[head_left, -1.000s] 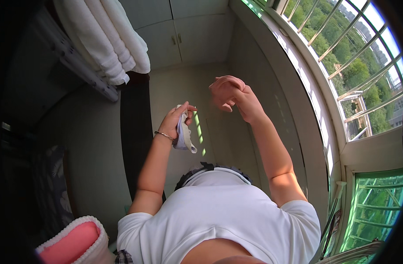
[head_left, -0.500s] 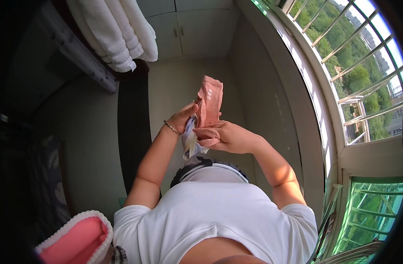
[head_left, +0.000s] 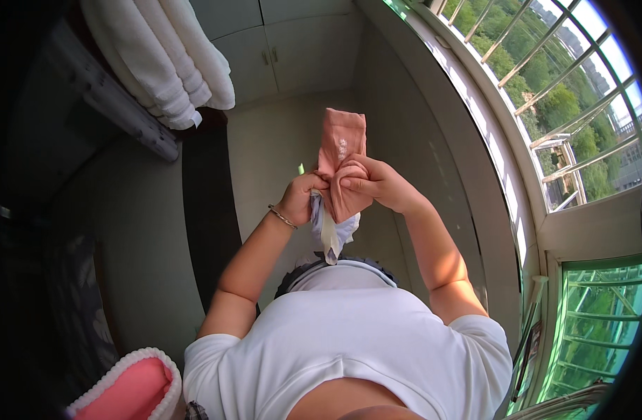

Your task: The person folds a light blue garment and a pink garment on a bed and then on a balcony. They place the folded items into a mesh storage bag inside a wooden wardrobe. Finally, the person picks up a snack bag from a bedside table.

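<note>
Out in front of my chest, a pink sock (head_left: 343, 126) with small white marks is held up, its cuff at the far end and a folded part hanging nearer me. My right hand (head_left: 387, 183) pinches the folded part between thumb and fingers. My left hand (head_left: 298, 199), with a bangle on the wrist, is closed at the sock's left edge. Below it dangles a crumpled pale blue and cream cloth (head_left: 333, 234), seemingly in the same grip. Beside the left hand a small light green tip (head_left: 301, 169) shows; what it belongs to is hidden.
White towels (head_left: 163, 63) hang at the upper left. A white cabinet (head_left: 244, 66) stands at the far end. Barred windows (head_left: 559, 105) run along the right. A pink container with a fluffy white rim (head_left: 168, 371) is at the lower left.
My right hand has moved up and away from me, lifting the folded part of the sock and turning it. The left hand has shifted slightly toward me, and more of the pale cloth shows.
</note>
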The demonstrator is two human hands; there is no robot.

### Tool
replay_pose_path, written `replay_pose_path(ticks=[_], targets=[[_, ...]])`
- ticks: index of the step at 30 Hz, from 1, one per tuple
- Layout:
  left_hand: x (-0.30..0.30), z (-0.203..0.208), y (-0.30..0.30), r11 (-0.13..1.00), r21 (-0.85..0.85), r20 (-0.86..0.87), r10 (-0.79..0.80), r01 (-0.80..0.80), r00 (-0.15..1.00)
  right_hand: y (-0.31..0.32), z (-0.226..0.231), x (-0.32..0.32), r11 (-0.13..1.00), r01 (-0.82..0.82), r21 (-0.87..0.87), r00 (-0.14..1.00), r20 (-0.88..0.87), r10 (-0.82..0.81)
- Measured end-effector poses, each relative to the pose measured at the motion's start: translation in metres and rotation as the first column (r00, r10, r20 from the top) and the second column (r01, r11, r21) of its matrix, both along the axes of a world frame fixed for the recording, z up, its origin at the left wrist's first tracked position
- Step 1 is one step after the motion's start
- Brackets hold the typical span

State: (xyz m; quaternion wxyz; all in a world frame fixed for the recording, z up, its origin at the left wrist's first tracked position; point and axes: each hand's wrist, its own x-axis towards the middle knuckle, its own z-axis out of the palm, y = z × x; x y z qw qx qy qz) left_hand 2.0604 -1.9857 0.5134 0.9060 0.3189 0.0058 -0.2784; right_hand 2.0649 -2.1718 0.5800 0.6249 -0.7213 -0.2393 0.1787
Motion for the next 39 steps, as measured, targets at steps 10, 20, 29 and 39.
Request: replay_pose_path(ticks=[10, 20, 29, 39], targets=[[0.011, 0.012, -0.028, 0.974, -0.196, -0.13, 0.092, -0.117, 0.987, 0.002, -0.003, -0.004, 0.917, 0.352, -0.187, 0.915, 0.274, -0.295], [0.011, 0.031, -0.033, 0.981, -0.162, 0.027, 0.115, -0.109, 0.993, -0.001, -0.007, -0.003, 0.864, 0.502, 0.024, 0.649, 0.65, -0.395], [0.026, 0.012, -0.01, 0.99, 0.136, 0.162, 0.013, -0.035, 0.987, -0.01, -0.001, -0.013, 0.945, 0.193, -0.266, 0.876, 0.481, -0.044], [0.026, 0.012, 0.041, 0.992, -0.118, -0.052, -0.056, 0.049, 0.997, 0.029, -0.001, -0.004, 0.897, 0.325, -0.3, 0.476, 0.871, 0.119]])
